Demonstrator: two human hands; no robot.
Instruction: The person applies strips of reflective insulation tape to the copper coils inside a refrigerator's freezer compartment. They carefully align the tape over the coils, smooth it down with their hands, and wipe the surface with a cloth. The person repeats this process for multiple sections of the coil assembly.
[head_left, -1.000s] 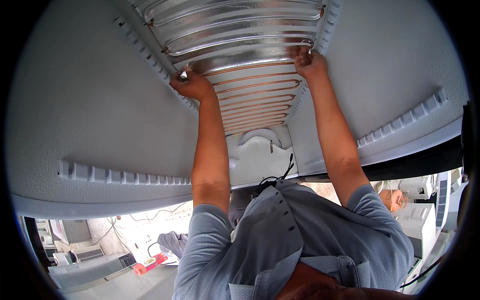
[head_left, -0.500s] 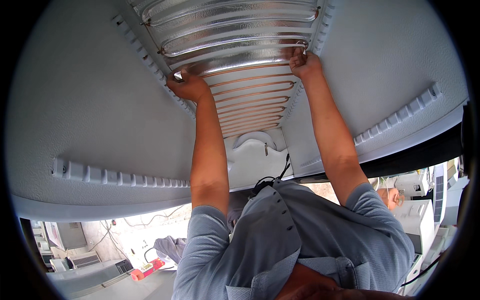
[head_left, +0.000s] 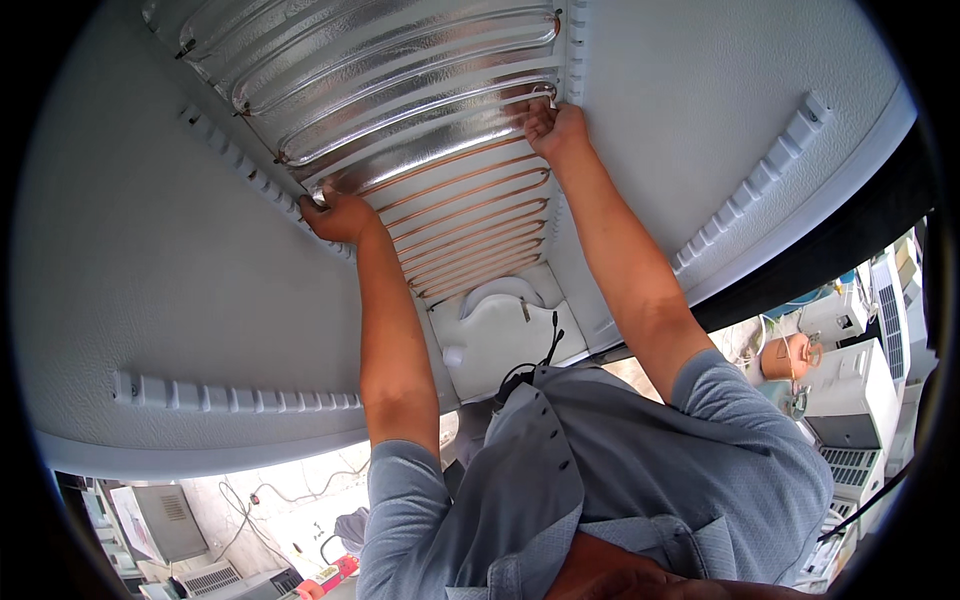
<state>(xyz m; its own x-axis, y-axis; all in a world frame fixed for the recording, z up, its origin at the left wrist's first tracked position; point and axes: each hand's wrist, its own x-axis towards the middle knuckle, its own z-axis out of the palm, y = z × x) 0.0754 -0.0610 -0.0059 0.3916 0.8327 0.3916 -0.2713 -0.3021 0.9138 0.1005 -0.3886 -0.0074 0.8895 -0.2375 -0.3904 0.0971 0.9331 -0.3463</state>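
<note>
Both my arms reach up into a pale grey cabinet, like the inside of a fridge. A shiny strip of aluminium foil (head_left: 430,148) lies across the back wall at the lower edge of the foil-covered part. My left hand (head_left: 340,216) pinches its left end between thumb and fingers, close to the ribbed side rail. At the right end, higher in view, my right hand (head_left: 552,130) is closed with curled fingers on the foil's corner. Below the strip, bare copper tubing (head_left: 470,215) runs back and forth in several loops. Above it, foil covers more tube loops (head_left: 400,75).
Ribbed shelf rails (head_left: 235,393) line both side walls. A white moulded hump (head_left: 505,330) with a dark cable (head_left: 552,340) sits at the cabinet's bottom. Outside are an orange gas cylinder (head_left: 788,357), white appliances (head_left: 850,390) and cords on the floor.
The view has tilted and shifted, so the cabinet and both hands appear further left. My hands stay at the two ends of the foil strip.
</note>
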